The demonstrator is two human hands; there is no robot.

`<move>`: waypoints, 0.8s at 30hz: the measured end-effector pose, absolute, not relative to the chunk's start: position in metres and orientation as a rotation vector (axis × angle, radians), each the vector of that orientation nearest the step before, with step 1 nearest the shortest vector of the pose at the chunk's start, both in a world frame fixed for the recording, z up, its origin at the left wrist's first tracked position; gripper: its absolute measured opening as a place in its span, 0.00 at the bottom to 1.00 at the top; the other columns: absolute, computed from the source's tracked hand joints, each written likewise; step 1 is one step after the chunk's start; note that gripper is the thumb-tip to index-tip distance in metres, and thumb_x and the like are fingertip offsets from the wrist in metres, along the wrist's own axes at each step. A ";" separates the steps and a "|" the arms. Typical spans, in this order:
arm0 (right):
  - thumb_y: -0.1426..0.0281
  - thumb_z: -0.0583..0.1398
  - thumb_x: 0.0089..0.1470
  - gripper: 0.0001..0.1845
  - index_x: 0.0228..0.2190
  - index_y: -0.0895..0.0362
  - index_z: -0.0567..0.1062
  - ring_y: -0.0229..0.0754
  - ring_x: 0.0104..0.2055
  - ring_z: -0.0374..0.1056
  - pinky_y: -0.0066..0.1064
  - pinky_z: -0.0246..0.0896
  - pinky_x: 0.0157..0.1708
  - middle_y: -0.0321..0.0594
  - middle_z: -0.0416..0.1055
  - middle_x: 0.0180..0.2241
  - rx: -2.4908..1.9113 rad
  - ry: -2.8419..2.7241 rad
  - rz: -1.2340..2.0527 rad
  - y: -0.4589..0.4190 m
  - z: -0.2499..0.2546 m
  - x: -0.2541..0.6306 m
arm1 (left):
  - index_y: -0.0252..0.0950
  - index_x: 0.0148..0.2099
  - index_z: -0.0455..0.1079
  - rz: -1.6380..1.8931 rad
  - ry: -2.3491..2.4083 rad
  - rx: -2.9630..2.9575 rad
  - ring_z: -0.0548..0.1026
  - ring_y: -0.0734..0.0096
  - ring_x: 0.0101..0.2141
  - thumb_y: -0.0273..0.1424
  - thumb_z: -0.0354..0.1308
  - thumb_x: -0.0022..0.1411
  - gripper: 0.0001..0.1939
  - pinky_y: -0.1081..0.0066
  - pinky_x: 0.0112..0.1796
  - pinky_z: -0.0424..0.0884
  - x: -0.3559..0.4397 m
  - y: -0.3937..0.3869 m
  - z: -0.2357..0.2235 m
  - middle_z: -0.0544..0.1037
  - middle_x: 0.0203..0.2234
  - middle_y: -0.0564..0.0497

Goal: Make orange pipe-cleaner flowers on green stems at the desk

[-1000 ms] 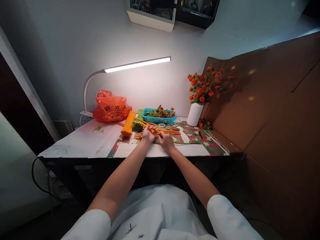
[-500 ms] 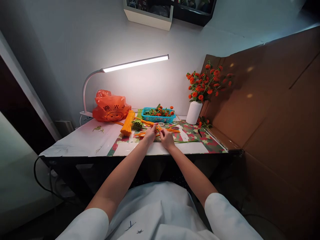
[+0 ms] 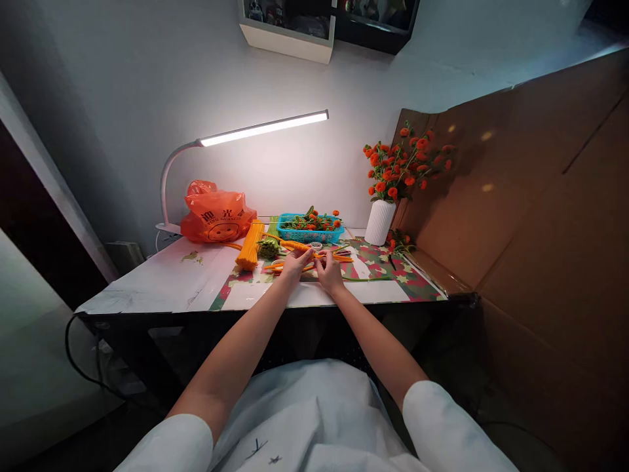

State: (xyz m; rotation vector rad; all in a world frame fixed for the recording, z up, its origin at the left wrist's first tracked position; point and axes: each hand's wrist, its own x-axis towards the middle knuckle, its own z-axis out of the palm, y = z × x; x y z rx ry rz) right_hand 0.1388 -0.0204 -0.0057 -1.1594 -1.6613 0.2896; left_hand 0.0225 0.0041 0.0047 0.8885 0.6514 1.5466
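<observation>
Both hands meet over the front middle of the table, fingertips a small gap apart. My left hand (image 3: 295, 263) is closed in a pinch on an orange pipe cleaner (image 3: 315, 255), and my right hand (image 3: 329, 271) pinches it from the other side. The fingers hide much of the held piece. Loose orange pipe cleaners (image 3: 345, 259) lie just behind and beside the hands. A thick orange bundle of pipe cleaners (image 3: 250, 245) is left of them, with a green bundle (image 3: 268, 248) next to it. A white tape roll (image 3: 316, 246) sits behind my fingers.
A blue basket (image 3: 310, 235) of orange flowers stands at the back. An orange plastic bag (image 3: 217, 213) and a lit lamp (image 3: 265, 128) are left. At right are a white vase (image 3: 380, 223) with orange flowers and a cardboard sheet (image 3: 531, 190). A green stem (image 3: 368, 278) lies near the front.
The view has shifted slightly. My left thumb and fingers have come down a little, and more of the orange pipe cleaner shows between the hands. Both hands stay closed.
</observation>
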 end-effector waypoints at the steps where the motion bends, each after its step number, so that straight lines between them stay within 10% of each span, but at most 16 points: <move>1: 0.67 0.54 0.56 0.07 0.36 0.56 0.68 0.41 0.29 0.69 0.29 0.59 0.32 0.38 0.73 0.27 -1.176 -1.649 0.281 -0.020 -0.006 0.140 | 0.32 0.35 0.73 1.580 0.655 0.873 0.77 0.67 0.36 0.31 0.74 0.39 0.19 0.68 0.42 0.71 0.021 0.005 0.005 0.79 0.29 0.49; 24: 0.71 0.52 0.54 0.07 0.30 0.55 0.70 0.43 0.33 0.68 0.32 0.60 0.37 0.40 0.73 0.31 -1.201 -1.660 0.119 -0.018 -0.008 0.146 | 0.31 0.35 0.71 1.662 0.656 0.837 0.79 0.61 0.40 0.32 0.66 0.53 0.11 0.60 0.48 0.72 0.022 0.008 0.007 0.80 0.30 0.45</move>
